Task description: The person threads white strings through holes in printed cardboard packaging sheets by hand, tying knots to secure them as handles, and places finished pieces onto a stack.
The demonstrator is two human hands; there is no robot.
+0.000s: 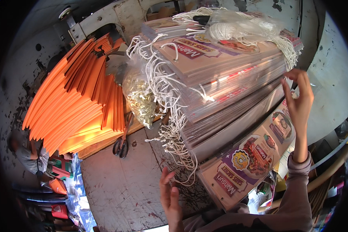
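A tall stack of printed picture boards (224,96), with clear, glossy edges, lies on the worn metal table. White cords (170,96) hang in loops from its left side. One more board (247,158), with a food picture and small punched holes, lies at the near side against the stack. My left hand (171,201) is at the board's near left, thumb and fingers closed on a white cord end. At the stack's far right corner, my right hand (299,96) pinches what looks like a bit of white cord between thumb and forefinger.
Orange folded sheets (77,96) fan out at the left. Beside them are a clear bag of small pale pieces (140,96) and black-handled scissors (121,147). A bundle of white cord in plastic (236,29) tops the stack. Another person (29,158) is at far left.
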